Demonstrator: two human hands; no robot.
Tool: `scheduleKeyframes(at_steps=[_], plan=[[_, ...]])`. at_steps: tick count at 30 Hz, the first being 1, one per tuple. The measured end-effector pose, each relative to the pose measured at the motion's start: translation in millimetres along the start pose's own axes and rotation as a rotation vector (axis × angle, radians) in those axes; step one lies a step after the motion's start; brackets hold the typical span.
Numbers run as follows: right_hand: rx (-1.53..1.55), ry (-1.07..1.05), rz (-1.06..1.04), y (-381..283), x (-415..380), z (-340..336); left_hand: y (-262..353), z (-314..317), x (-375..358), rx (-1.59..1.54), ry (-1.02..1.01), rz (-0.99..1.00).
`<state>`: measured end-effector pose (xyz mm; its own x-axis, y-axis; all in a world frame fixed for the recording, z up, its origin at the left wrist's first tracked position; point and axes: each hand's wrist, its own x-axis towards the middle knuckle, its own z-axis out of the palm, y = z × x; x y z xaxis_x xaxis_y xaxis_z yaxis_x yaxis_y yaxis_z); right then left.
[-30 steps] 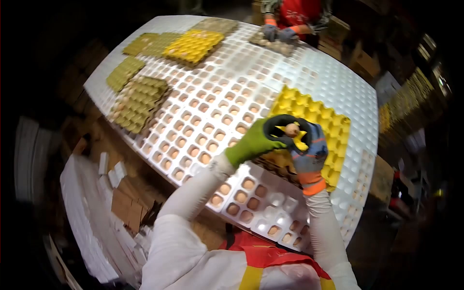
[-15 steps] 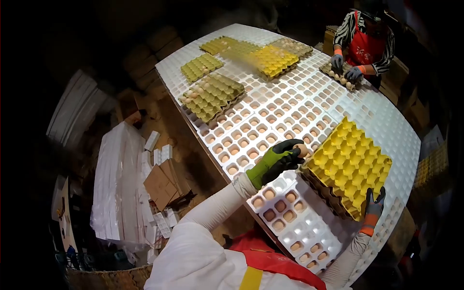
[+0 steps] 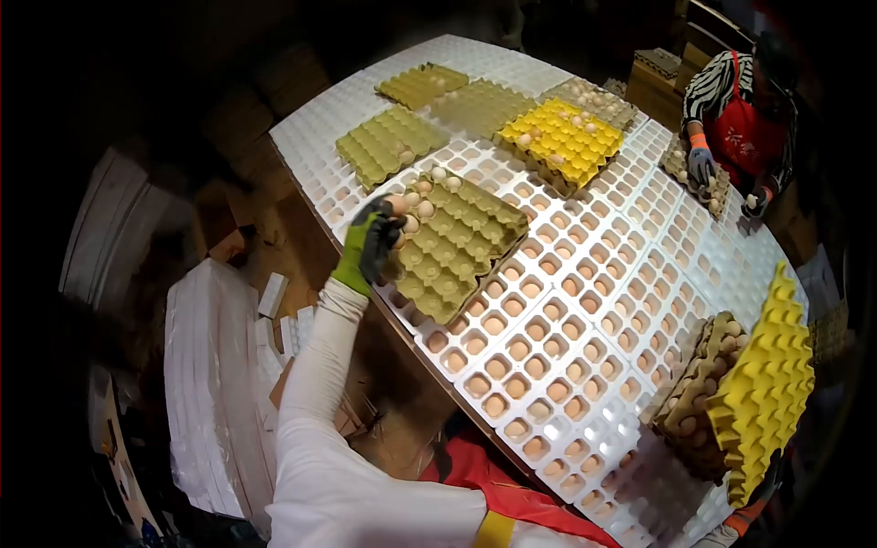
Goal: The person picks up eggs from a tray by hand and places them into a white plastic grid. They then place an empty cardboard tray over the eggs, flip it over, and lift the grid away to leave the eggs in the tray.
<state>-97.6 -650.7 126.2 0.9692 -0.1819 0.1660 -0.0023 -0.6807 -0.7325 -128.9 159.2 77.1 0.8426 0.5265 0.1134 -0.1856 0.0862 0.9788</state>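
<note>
My left hand (image 3: pixel 368 242), in a green and black glove, is at the near-left corner of an olive pulp egg tray (image 3: pixel 457 251). Its fingers are closed around a brown egg (image 3: pixel 396 205), beside several eggs resting in that tray's cups. At the lower right, my right hand (image 3: pixel 770 484) is mostly hidden behind a yellow egg tray (image 3: pixel 767 384), which it holds tilted up steeply by its lower edge. Next to the yellow tray stands a pulp tray stack (image 3: pixel 699 397) with eggs in it. White foam trays (image 3: pixel 548 292) with eggs in their square pockets cover the table.
More egg trays stand farther back, among them a yellow tray (image 3: pixel 566 137) with some eggs. Across the table, a co-worker in a red apron (image 3: pixel 754 137) handles eggs at another tray (image 3: pixel 699 178). Wrapped white foam stacks (image 3: pixel 215 384) and cardboard lie on the floor at left.
My left hand has moved left with the egg, from beside the yellow tray to the olive tray. The yellow tray has been raised and tilted, uncovering eggs beneath. The view has shifted.
</note>
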Motion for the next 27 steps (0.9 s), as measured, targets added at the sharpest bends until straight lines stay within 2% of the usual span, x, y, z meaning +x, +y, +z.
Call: scheduleKeyframes(at_steps=[1, 2, 5, 8, 11, 13, 19, 21, 23, 26, 27], plan=[[-0.019, 0.039, -0.002, -24.0, -10.9, 21.9, 0.6, -30.8, 31.1, -0.127, 0.184, -0.127], [-0.029, 0.064, -0.001, -44.6, -19.7, 44.0, -17.6, -73.3, 68.8, 0.038, 0.237, -0.054], [-0.028, 0.087, 0.000, -90.9, -34.7, 99.6, -45.3, -131.4, 140.1, 0.087, 0.253, 0.000], [-0.021, 0.074, 0.017, -123.0, -43.9, 146.1, -77.7, -157.1, 187.5, 0.086, 0.240, 0.032], [-0.014, 0.036, 0.024, -140.1, -46.7, 176.9, -103.7, -185.1, 226.0, 0.140, 0.170, -0.038], [-0.016, -0.007, 0.034, -151.1, -50.0, 195.0, -115.6, -202.0, 248.3, -0.015, 0.148, -0.108], [-0.079, -0.109, 0.069, -170.4, -54.2, 253.8, -143.0, -211.7, 294.8, 0.194, 0.209, -0.085], [-0.031, -0.106, 0.113, -174.9, -55.6, 264.0, -150.1, -202.9, 303.4, 0.561, 0.316, 0.106], [-0.041, -0.103, 0.127, -170.2, -56.4, 266.6, -147.0, -202.1, 316.5, 0.910, 0.284, 0.120], [-0.018, -0.087, 0.115, -187.9, -58.1, 273.6, -144.3, -187.5, 317.9, 1.427, 0.332, 0.271], [-0.003, -0.080, 0.120, -194.7, -58.9, 276.8, -142.8, -185.3, 319.0, 1.516, 0.277, 0.199]])
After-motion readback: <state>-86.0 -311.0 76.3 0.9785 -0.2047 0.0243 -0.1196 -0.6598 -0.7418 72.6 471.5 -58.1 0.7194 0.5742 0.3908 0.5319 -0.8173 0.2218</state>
